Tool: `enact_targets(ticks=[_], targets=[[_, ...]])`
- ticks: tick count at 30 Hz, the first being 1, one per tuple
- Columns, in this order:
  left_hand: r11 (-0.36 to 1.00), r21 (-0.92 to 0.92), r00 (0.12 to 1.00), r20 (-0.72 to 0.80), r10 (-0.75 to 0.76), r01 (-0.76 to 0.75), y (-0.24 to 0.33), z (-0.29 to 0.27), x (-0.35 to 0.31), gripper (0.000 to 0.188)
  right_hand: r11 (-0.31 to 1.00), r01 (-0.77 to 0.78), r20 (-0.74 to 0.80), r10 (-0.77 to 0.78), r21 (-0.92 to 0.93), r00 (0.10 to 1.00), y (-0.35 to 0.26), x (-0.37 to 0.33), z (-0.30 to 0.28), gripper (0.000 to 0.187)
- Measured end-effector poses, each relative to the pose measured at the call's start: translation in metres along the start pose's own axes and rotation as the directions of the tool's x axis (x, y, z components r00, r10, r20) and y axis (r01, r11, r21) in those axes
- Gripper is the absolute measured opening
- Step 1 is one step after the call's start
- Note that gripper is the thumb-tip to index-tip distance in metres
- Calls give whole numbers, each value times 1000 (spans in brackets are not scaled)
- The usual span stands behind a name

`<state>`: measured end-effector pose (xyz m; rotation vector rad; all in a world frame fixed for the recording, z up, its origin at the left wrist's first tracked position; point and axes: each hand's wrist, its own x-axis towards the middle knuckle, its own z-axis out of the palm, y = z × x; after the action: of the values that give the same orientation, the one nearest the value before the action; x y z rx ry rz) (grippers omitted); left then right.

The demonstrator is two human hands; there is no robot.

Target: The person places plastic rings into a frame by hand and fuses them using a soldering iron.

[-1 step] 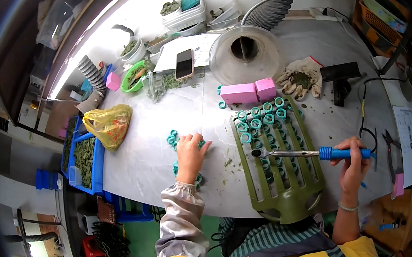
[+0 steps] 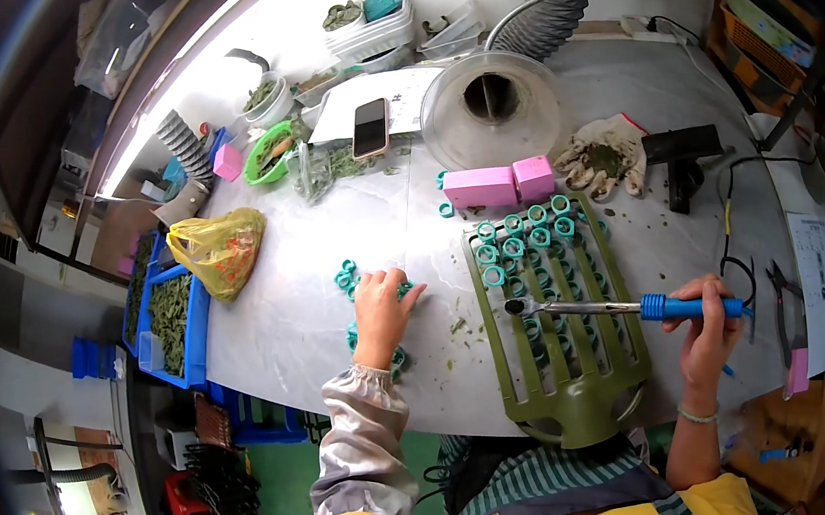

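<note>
My left hand (image 2: 381,311) rests palm down on a loose heap of small teal rings (image 2: 346,274) on the grey table, fingers curled over a few of them. My right hand (image 2: 706,327) grips the blue handle of a soldering-iron-like tool (image 2: 629,307); its metal tip reaches left over the olive green slotted rack (image 2: 560,322). Several teal rings (image 2: 520,231) sit in the rack's far rows. The near slots look dark and I cannot tell what they hold.
Two pink blocks (image 2: 495,185) lie behind the rack, beside a clear dome on a ribbed hose (image 2: 492,103). A dirty work glove (image 2: 603,157), black phone (image 2: 370,127), yellow bag (image 2: 220,247), green bowl (image 2: 266,154) and blue bins (image 2: 173,318) surround the work area.
</note>
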<state>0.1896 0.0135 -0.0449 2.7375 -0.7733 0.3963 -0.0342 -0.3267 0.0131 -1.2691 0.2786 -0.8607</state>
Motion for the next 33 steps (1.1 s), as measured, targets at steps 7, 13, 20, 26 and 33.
enact_targets(ticks=[7, 13, 20, 26, 33], targets=[[954, -290, 997, -12, -81, 74, -9, 1, -8, 10, 1000, -5, -11, 5, -5, 1000, -2, -1, -2, 29], [344, -830, 888, 346, -301, 440, 2, -20, -6, 13, 1000, 7, -40, -7, -12, 999, -2, -1, -8, 29], [80, -803, 803, 575, -158, 591, 22, -39, -5, 36, 999, -24, -68, 22, -36, 997, -7, 2, -10, 30], [416, -837, 924, 381, -22, 355, 76, -48, 3, 35, 998, -20, -105, 13, -61, 994, -4, 4, -17, 30], [755, -638, 968, 60, 244, -150, 129, -20, 20, 31, 995, -10, -96, 1, -97, 995, 3, 4, -17, 30]])
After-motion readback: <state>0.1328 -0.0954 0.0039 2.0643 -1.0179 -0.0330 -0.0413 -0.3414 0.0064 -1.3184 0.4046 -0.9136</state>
